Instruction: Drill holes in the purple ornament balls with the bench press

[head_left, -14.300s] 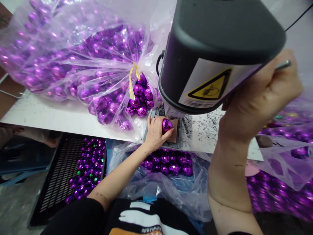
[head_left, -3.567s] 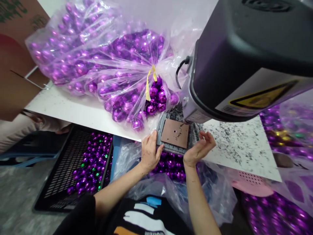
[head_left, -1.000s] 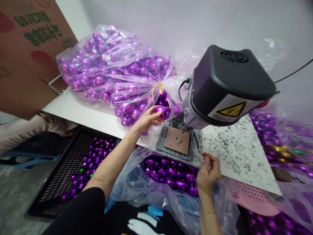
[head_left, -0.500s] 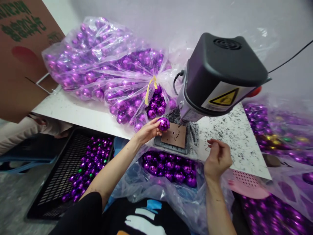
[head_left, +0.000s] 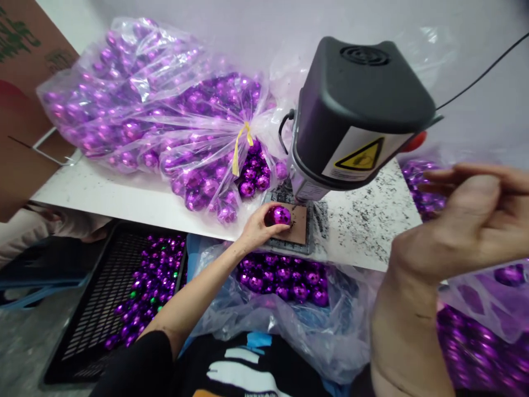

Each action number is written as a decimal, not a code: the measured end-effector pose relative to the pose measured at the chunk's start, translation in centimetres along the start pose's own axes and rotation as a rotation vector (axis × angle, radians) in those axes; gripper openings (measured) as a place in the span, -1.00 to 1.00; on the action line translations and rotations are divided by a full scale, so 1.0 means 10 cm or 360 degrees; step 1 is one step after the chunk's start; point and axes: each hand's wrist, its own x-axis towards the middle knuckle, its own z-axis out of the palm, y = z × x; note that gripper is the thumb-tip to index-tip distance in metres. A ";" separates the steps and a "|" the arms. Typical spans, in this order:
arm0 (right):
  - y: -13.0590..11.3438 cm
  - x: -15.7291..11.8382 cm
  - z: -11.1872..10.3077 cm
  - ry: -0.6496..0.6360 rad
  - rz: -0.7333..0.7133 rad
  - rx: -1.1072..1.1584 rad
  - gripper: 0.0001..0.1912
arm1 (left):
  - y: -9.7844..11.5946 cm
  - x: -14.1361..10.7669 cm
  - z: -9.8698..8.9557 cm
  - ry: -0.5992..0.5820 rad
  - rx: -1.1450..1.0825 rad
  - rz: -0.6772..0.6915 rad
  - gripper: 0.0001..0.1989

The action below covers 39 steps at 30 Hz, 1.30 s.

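My left hand (head_left: 259,225) is closed round a shiny purple faceted ball (head_left: 281,215), held over the brown square plate (head_left: 298,225) at the base of a black machine (head_left: 363,110). Raised at the right of the view, my right hand (head_left: 467,220) has its fingers apart and nothing visible in it. A plastic bag of purple balls (head_left: 283,275) lies across my lap, just below the table edge.
A big tied bag of purple balls (head_left: 165,116) lies on the white table (head_left: 124,193). A black crate (head_left: 91,309) of small balls stands at lower left, near a cardboard box (head_left: 28,110). More bagged balls (head_left: 483,347) are at right.
My right hand has risen and moved right, nearer the camera. My left hand has turned with the ball, its fingers now wrapped further round it. The whole view has shifted slightly.
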 end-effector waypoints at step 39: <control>-0.12 0.04 0.20 -0.0502 0.0109 -0.0357 -0.59 | -0.03 0.10 0.24 0.0089 0.0769 0.0404 -0.51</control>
